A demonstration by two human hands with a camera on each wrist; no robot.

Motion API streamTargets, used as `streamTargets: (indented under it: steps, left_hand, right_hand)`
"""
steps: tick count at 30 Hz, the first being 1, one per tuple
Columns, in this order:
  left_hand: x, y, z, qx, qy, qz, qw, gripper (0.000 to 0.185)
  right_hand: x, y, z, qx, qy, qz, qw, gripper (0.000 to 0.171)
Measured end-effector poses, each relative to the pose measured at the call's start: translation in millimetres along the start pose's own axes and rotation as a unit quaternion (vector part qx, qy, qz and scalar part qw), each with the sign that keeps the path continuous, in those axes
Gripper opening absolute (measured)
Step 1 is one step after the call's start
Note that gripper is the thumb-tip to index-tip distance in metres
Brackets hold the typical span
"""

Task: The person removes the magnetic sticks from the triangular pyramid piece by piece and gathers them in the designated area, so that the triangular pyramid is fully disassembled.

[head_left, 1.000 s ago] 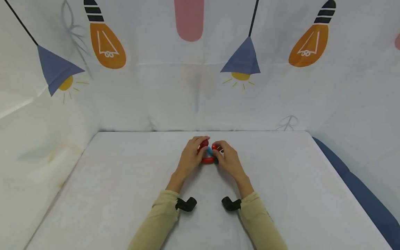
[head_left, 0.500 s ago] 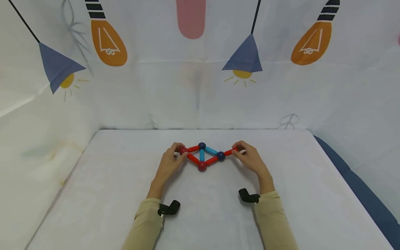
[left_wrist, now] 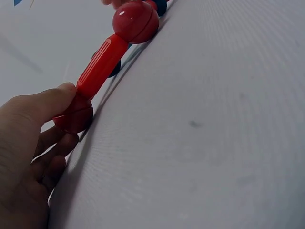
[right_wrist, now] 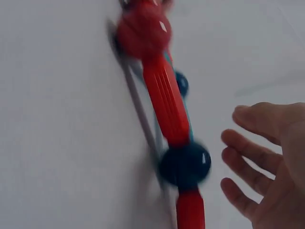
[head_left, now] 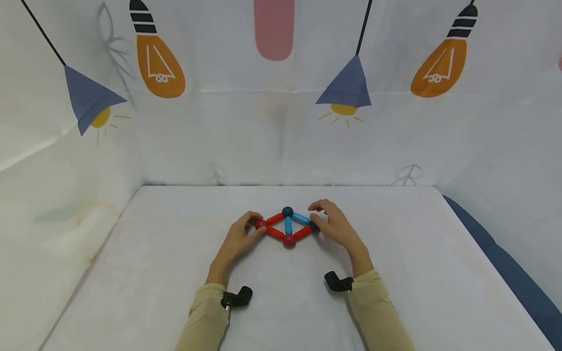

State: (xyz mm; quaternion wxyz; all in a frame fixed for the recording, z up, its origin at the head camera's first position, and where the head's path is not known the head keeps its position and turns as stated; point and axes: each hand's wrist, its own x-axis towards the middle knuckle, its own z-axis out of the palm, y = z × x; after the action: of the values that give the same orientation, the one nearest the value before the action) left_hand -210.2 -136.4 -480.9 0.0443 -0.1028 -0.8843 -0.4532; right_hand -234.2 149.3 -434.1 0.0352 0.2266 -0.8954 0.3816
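A small frame of magnetic rods and balls (head_left: 287,226) is lying flat on the white bench (head_left: 395,273), a little beyond its middle and between the two hands. In the head view it is forming a diamond: red rods along the left sides and the lower right side, a light blue rod on the upper right side and another standing as the middle bar, a dark blue ball (head_left: 287,211) at the far corner, and a red ball (head_left: 289,240) at the near corner.

The left hand (head_left: 239,239) is resting on the bench at the frame's left corner. Its thumb and fingers are curling round the red end ball (left_wrist: 74,117) and pinching it, with a red rod (left_wrist: 101,67) running on from there to the next red ball.

The right hand (head_left: 335,226) is hovering just beside the right corner. Its fingers (right_wrist: 248,152) are spreading loosely, slightly bent, and gripping nothing; the right wrist view is showing a gap between them and the dark blue corner ball (right_wrist: 185,164), though that picture is blurred.

Behind the bench a white backdrop (head_left: 246,136) printed with lamps and bulbs is hanging.
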Motion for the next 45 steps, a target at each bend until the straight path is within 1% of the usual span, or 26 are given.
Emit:
streamTargets:
  steps: [3,6,8,10,12,15,18,20,22,25,29,32,35,38,39,41,45]
  left_hand:
    - [-1.9,-3.7,1.6,0.02,0.0,0.037,0.9991,0.031]
    - [-3.8,-5.4,1.8,0.048,0.002,0.079,0.9957,0.032]
    - [-4.9,-5.5,0.9,0.057,0.008,0.099,0.9934,0.032]
    - [-4.7,-4.9,0.0,0.056,0.01,0.109,0.9924,0.032]
    - [-4.2,-4.3,-0.2,0.053,0.01,0.112,0.9922,0.031]
    - [-5.9,-3.7,0.1,0.051,0.008,0.098,0.9939,0.031]
    - [-10.3,-4.2,1.2,0.048,0.004,0.078,0.9958,0.03]
    - [-12.3,-3.0,5.5,0.041,0.003,0.077,0.9962,0.029]
    - [-12.4,-1.9,9.5,0.035,0.002,0.082,0.996,0.029]
    - [-9.6,1.0,13.1,0.027,0.002,0.101,0.9945,0.03]
    - [-4.5,4.1,10.9,0.01,-0.006,0.116,0.9932,0.031]
    - [-2.2,4.4,6.0,0.005,-0.017,0.114,0.9933,0.03]
    - [-2.2,3.3,1.5,0.009,-0.025,0.106,0.9941,0.031]
    - [-4.5,2.5,-0.7,0.007,-0.029,0.088,0.9957,0.033]
    - [-5.8,2.0,-0.6,0.005,-0.031,0.077,0.9966,0.034]
    - [-8.0,0.8,1.2,0.0,-0.034,0.066,0.9973,0.034]
    - [-10.0,-2.5,2.1,-0.007,-0.041,0.07,0.9967,0.034]
  right_hand:
    - [10,-18,14,0.001,-0.024,-0.036,0.999,0.023]
    - [18,-31,26,-0.007,-0.055,-0.062,0.997,0.025]
    - [23,-37,32,-0.025,-0.078,-0.078,0.994,0.026]
    - [30,-41,37,-0.059,-0.099,-0.094,0.989,0.028]
    - [35,-44,41,-0.095,-0.122,-0.107,0.982,0.029]
    - [43,-44,46,-0.14,-0.163,-0.111,0.97,0.028]
    - [46,-43,50,-0.151,-0.203,-0.106,0.962,0.026]
    - [44,-39,48,-0.147,-0.215,-0.101,0.96,0.025]
    - [42,-37,45,-0.141,-0.215,-0.098,0.961,0.024]
    - [39,-34,41,-0.146,-0.2,-0.094,0.964,0.023]
    - [34,-34,39,-0.151,-0.172,-0.077,0.97,0.023]
    - [29,-37,41,-0.147,-0.15,-0.065,0.976,0.024]
    - [25,-40,45,-0.147,-0.131,-0.051,0.979,0.024]
    - [20,-41,48,-0.142,-0.113,-0.04,0.983,0.023]
    - [18,-41,49,-0.14,-0.109,-0.036,0.984,0.023]
    - [14,-41,51,-0.139,-0.103,-0.029,0.985,0.023]
    - [12,-40,54,-0.133,-0.089,-0.015,0.987,0.023]
